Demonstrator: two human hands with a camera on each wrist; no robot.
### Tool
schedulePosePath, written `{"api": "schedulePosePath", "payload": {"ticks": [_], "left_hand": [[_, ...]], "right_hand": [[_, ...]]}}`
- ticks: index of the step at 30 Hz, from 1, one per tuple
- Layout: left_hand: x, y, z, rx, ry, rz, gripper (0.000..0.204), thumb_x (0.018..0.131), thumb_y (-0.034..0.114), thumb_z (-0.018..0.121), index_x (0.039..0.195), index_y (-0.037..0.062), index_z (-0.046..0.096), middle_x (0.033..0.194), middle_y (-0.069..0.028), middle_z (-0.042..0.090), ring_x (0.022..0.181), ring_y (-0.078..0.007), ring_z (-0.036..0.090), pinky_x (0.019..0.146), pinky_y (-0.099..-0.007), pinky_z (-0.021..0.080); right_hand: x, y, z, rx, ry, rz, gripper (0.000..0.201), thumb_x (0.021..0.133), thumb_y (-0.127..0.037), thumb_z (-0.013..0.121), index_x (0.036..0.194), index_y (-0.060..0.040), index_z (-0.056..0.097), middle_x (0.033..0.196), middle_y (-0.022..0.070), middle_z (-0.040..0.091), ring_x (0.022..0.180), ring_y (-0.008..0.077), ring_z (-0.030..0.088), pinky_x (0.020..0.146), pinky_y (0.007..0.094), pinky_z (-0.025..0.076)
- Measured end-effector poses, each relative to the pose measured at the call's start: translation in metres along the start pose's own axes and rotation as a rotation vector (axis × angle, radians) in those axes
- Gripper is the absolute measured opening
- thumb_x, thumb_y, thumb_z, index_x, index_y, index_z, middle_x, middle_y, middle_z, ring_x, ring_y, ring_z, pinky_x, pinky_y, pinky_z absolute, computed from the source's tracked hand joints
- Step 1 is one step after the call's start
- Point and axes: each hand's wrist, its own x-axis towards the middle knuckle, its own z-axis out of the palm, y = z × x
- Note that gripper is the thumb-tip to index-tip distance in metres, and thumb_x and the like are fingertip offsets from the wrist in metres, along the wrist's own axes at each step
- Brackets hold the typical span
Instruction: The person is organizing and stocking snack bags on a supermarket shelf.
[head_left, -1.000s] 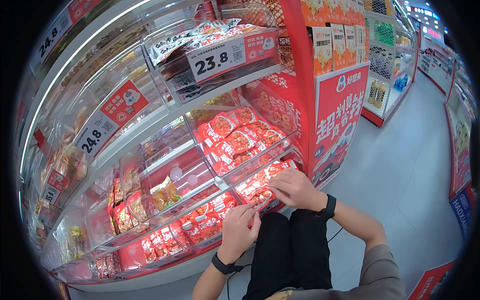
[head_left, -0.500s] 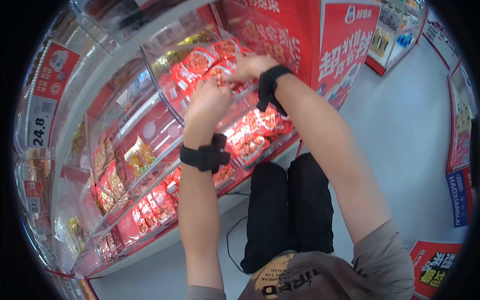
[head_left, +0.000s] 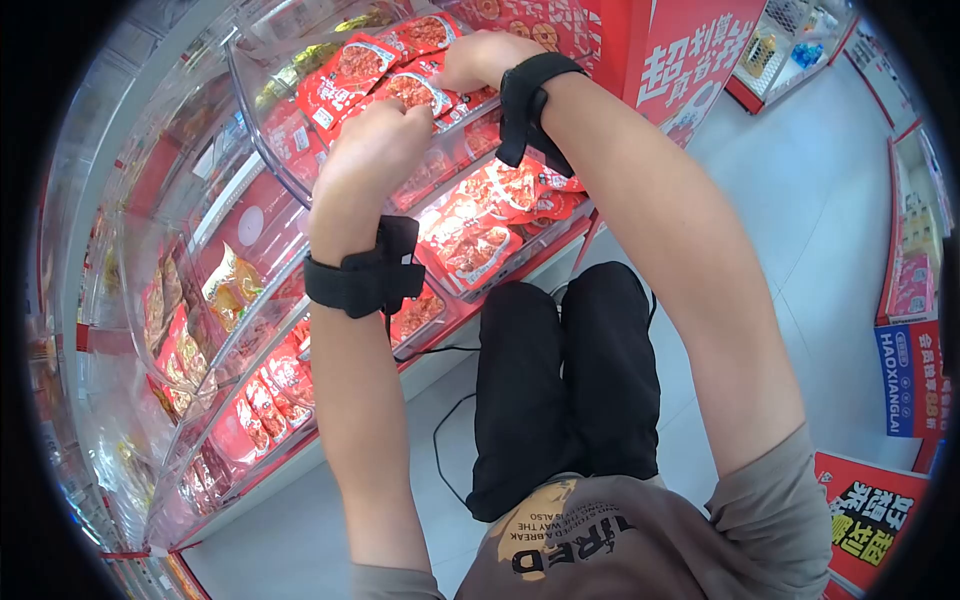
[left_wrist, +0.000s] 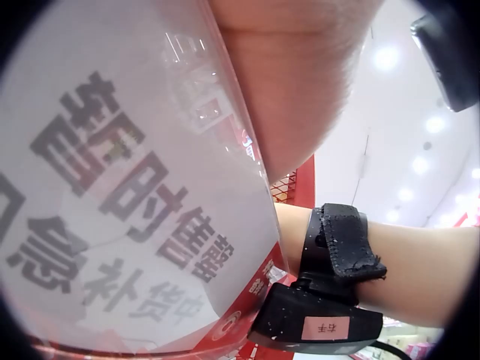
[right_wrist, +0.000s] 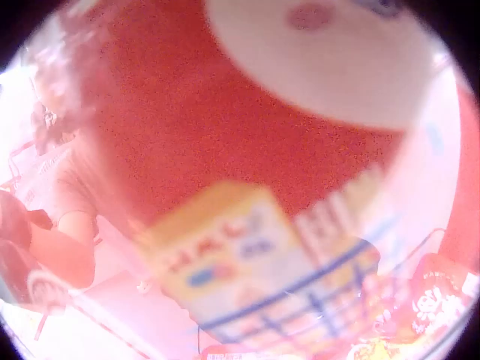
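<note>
In the head view, red food packets lie in the upper clear bin. My left hand is at its front, fingers bent and gripping the lower edge of the nearest packet. Beside that packet's right side is my right hand, fingers bent down among the packets; its fingertips are hidden, and I cannot tell if they pinch one. In the left wrist view, a white card with large dark characters fills the left half, below part of a hand. A blurred red printed panel dominates the right wrist view.
More red packets fill the lower bin near my knees. Gold packets stand in a bin to the left. Clear bin walls curve beside my left hand. A red promotional panel rises at the right, with a grey floor beyond.
Both hands have gone from the lower bin up to the upper bin's packets, first reaching them half a second ago. The view has tilted down, showing more of the arms and shirt.
</note>
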Motion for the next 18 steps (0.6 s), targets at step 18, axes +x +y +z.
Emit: {"api": "schedulePosePath", "payload": {"ticks": [18], "left_hand": [[-0.020, 0.013, 0.001, -0.059, 0.359, 0.183, 0.031, 0.076, 0.018, 0.054, 0.098, -0.0032, 0.064, 0.080, -0.0278, 0.063, 0.080, -0.0398, 0.064, 0.075, -0.0435, 0.050]], "right_hand": [[-0.008, 0.020, -0.003, 0.943, -0.110, -0.429, 0.037, 0.072, -0.013, 0.077, 0.103, 0.0008, 0.062, 0.091, 0.0073, 0.067, 0.083, 0.0131, 0.062, 0.075, 0.0284, 0.048]]}}
